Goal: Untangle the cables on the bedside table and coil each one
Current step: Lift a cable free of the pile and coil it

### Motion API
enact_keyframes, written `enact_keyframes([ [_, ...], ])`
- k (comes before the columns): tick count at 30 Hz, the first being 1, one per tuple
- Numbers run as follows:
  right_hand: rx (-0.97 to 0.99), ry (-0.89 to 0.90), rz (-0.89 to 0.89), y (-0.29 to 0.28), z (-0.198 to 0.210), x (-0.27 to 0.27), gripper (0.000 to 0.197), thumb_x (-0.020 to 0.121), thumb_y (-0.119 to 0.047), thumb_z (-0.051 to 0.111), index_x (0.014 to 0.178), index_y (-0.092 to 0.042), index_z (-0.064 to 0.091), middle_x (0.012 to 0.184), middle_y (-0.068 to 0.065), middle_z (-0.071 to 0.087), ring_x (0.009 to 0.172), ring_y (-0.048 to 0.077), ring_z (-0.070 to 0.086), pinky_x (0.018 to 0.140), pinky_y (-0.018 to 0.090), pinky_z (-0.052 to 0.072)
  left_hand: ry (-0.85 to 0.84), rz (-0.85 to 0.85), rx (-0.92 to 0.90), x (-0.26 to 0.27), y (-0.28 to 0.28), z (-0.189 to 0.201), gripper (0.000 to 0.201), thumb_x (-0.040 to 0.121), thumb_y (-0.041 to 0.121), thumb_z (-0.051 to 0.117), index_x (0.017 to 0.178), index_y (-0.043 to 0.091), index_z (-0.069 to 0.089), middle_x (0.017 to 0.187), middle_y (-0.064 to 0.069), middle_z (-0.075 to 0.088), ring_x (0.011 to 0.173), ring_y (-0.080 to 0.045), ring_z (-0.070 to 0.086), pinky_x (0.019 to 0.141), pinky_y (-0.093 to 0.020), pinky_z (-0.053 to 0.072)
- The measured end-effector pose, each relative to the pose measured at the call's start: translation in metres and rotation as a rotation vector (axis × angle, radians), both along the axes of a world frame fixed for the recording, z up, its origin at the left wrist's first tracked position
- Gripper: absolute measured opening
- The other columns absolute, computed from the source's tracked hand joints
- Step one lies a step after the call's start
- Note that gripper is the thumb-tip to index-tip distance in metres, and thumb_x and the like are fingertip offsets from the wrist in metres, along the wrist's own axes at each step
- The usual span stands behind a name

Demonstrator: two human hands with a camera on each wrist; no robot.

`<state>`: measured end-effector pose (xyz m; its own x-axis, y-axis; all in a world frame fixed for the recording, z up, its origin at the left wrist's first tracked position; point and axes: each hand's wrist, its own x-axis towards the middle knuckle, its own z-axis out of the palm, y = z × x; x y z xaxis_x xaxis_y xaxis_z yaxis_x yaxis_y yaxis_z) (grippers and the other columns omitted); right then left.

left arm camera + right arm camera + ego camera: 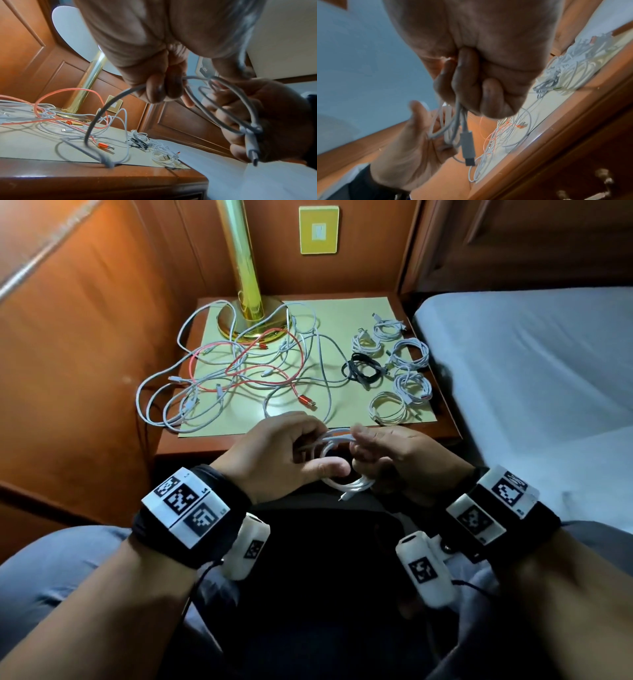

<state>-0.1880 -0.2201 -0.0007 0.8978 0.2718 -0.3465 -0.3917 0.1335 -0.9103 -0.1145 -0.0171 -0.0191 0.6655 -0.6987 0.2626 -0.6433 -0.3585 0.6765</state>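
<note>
White cable (337,440) looped between both hands, left hand (274,453) gripping, right hand (394,460) gripping

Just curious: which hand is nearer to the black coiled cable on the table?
Right. The right hand is just in front of the black coiled cable, while the left hand sits further left.

A brass lamp (244,268) stands at the rear left of the bedside table, its round base (255,326) partly on a pale green mat (346,313) covering most of the top. A yellow switch plate (319,229) is fixed to the wood-panelled wall behind. A bed with a grey-blue sheet (534,354) adjoins the table's right edge.
</note>
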Motion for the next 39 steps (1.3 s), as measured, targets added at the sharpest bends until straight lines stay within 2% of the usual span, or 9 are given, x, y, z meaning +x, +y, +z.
enact_keyframes([
  [5, 0.049, -0.026, -0.002, -0.005, -0.006, -0.003, 0.037, 0.099, -0.045, 0.046, 0.073, -0.020, 0.041, 0.058, -0.005, 0.030, 0.053, 0.013, 0.014, 0.049, 0.028, 0.009, -0.012, -0.008, 0.026, -0.007, 0.002, 0.006, 0.034, 0.094, 0.046, 0.053, 0.076, 0.016, 0.052, 0.066, 0.006, 0.041, 0.060, -0.007, 0.038, 0.057, -0.026, 0.034],
  [12, 0.032, -0.112, 0.001, 0.002, -0.004, -0.017, 0.035, 0.101, -0.042, 0.042, 0.087, -0.012, 0.055, 0.058, 0.003, 0.038, 0.047, 0.012, 0.028, 0.043, 0.020, 0.021, 0.048, 0.013, -0.025, -0.024, -0.002, 0.014, 0.038, 0.101, 0.037, 0.041, 0.081, 0.006, 0.049, 0.067, -0.002, 0.045, 0.062, -0.018, 0.042, 0.058, -0.032, 0.035],
  [15, -0.073, -0.105, 0.004, 0.003, -0.004, -0.022, 0.034, 0.102, -0.037, 0.037, 0.097, -0.009, 0.055, 0.060, 0.006, 0.047, 0.043, 0.005, 0.038, 0.040, 0.015, 0.027, 0.054, 0.023, 0.025, -0.028, -0.003, 0.011, 0.033, 0.101, 0.037, 0.038, 0.078, 0.015, 0.047, 0.066, 0.006, 0.045, 0.061, -0.008, 0.042, 0.057, -0.020, 0.031],
  [19, 0.023, -0.047, -0.022, 0.004, -0.007, -0.027, 0.033, 0.104, -0.035, 0.036, 0.082, -0.014, 0.049, 0.060, 0.002, 0.037, 0.044, 0.007, 0.029, 0.041, 0.019, 0.020, 0.069, 0.022, 0.032, -0.032, -0.005, 0.010, 0.027, 0.100, 0.039, 0.040, 0.074, 0.036, 0.044, 0.064, 0.018, 0.051, 0.061, 0.003, 0.046, 0.058, -0.014, 0.030],
  [26, 0.144, 0.031, -0.164, 0.003, -0.010, -0.030, 0.037, 0.104, -0.038, 0.035, 0.075, -0.016, 0.040, 0.056, -0.004, 0.034, 0.041, 0.006, 0.025, 0.045, 0.024, 0.014, 0.167, 0.054, -0.050, -0.032, -0.001, 0.005, 0.041, 0.090, 0.058, 0.052, 0.094, 0.018, 0.063, 0.078, -0.004, 0.064, 0.071, -0.021, 0.059, 0.067, -0.041, 0.050],
  [29, 0.133, 0.026, -0.194, 0.005, -0.012, -0.030, 0.038, 0.106, -0.037, 0.033, 0.075, -0.016, 0.040, 0.055, -0.005, 0.035, 0.041, 0.006, 0.026, 0.042, 0.020, 0.018, 0.234, 0.042, -0.082, -0.032, 0.000, -0.002, 0.029, 0.092, 0.047, 0.059, 0.101, 0.021, 0.066, 0.088, 0.000, 0.071, 0.081, -0.020, 0.067, 0.077, -0.043, 0.054],
  [33, 0.147, 0.010, -0.157, 0.006, -0.014, -0.029, 0.034, 0.099, -0.040, 0.040, 0.077, -0.014, 0.045, 0.059, 0.001, 0.036, 0.043, 0.008, 0.026, 0.046, 0.025, 0.014, 0.294, 0.075, -0.154, -0.033, -0.006, -0.007, 0.011, 0.100, 0.018, 0.056, 0.094, 0.017, 0.065, 0.079, 0.001, 0.072, 0.062, -0.018, 0.059, 0.061, -0.032, 0.047],
  [36, 0.103, 0.019, -0.130, 0.005, -0.017, -0.029, 0.035, 0.102, -0.035, 0.039, 0.080, -0.012, 0.054, 0.065, 0.008, 0.052, 0.041, 0.008, 0.031, 0.043, 0.022, 0.020, 0.441, 0.116, -0.251, -0.032, -0.007, -0.007, 0.013, 0.094, 0.023, 0.056, 0.090, 0.017, 0.067, 0.078, -0.002, 0.070, 0.071, -0.030, 0.060, 0.072, -0.055, 0.050],
  [39, 0.081, 0.090, -0.105, 0.005, -0.019, -0.029, 0.033, 0.103, -0.030, 0.037, 0.087, -0.010, 0.059, 0.070, 0.008, 0.055, 0.043, 0.008, 0.029, 0.047, 0.024, 0.016, 0.447, 0.109, -0.232, -0.030, -0.005, -0.010, 0.014, 0.092, 0.026, 0.054, 0.090, 0.022, 0.067, 0.074, -0.005, 0.067, 0.070, -0.024, 0.058, 0.074, -0.057, 0.050],
])
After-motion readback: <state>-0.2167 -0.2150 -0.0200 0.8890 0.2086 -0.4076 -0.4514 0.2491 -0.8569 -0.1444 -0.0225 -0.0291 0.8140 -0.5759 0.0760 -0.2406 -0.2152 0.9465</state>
